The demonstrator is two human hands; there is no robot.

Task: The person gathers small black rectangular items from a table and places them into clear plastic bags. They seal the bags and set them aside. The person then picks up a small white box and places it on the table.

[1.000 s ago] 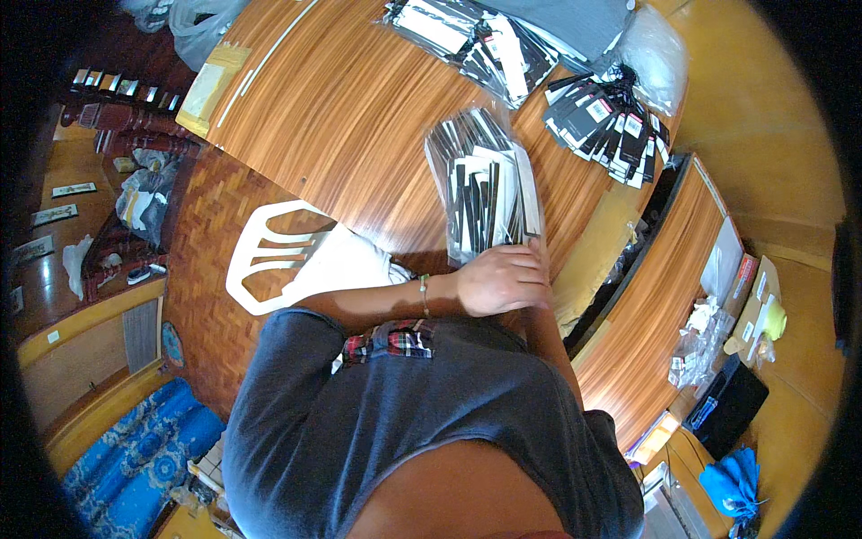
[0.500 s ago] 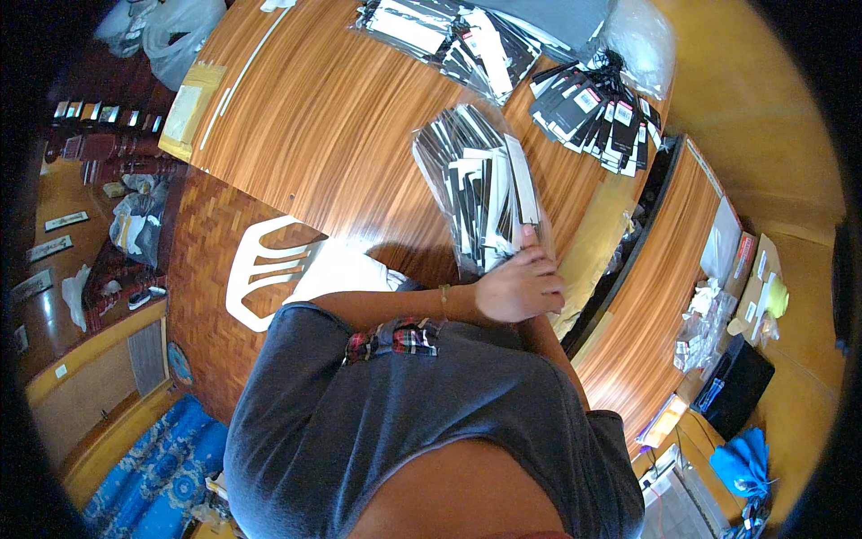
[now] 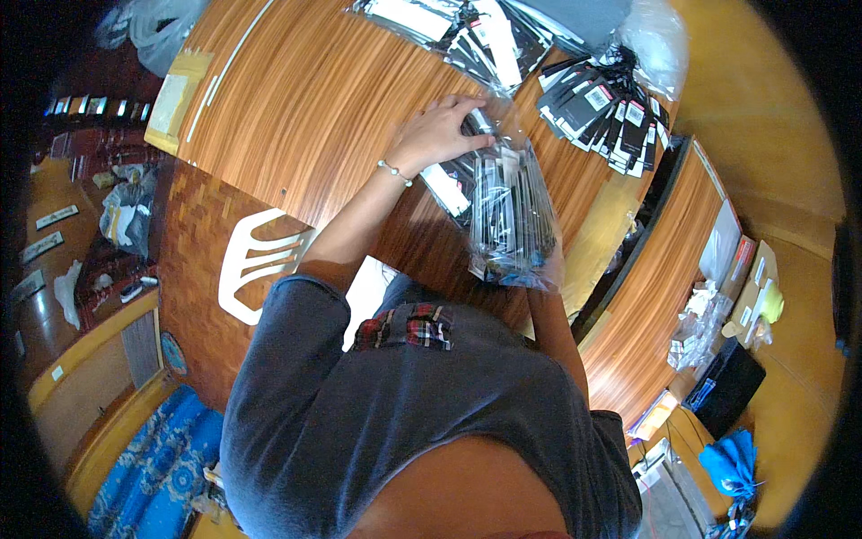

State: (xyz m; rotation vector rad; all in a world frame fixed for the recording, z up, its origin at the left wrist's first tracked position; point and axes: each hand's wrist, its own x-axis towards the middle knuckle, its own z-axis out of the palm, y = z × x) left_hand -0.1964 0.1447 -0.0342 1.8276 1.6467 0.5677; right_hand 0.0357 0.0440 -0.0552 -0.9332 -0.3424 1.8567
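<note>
A clear plastic bag [image 3: 516, 207] packed with black and white hang tags is between my hands, over the near part of the wooden table. At its far left end, my left hand [image 3: 442, 136] curls its thumb and fingers around the bag's edge. My right hand [image 3: 555, 262] grips the near right side; its fingers are mostly hidden behind the plastic. Beside the bag, under my left wrist, a white and black tag piece [image 3: 447, 190] shows. A fanned bunch of black tags with dark strings [image 3: 603, 108] lies just beyond, to the right.
Another clear bag of tags [image 3: 485, 45] lies at the table's far side, near a puffy clear plastic bag [image 3: 654, 49]. A white plastic chair [image 3: 260, 260] stands left of me. To the right, past a dark gap, a second wooden surface [image 3: 660, 314] holds crumpled plastic [image 3: 696, 328].
My left hand has moved from beside my right hand to the bag's far left end. The bag looks lifted and turned, with its tags now drawn together under the plastic.
</note>
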